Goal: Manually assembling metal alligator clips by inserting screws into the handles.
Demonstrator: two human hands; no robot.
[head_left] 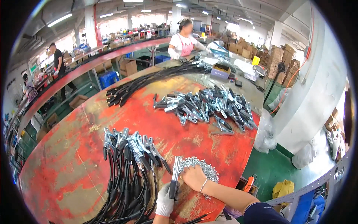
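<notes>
Clamp (175,177) upright, gripped by curled left hand (165,201); right hand (195,178) curled, grasp hidden.

Observed at left grip (165,201): gloved in white, pointed forward, curled closed at the fingers. Noted at left forearm (161,220): seen only in short length at the lower edge. Observed at right grip (194,178): bare, palm-down, bent downward at the fingers, hidden at the tips. Noted at right forearm (231,196): bare, slanting inward from lower right. Positioned near each other, right farther forward.
</notes>
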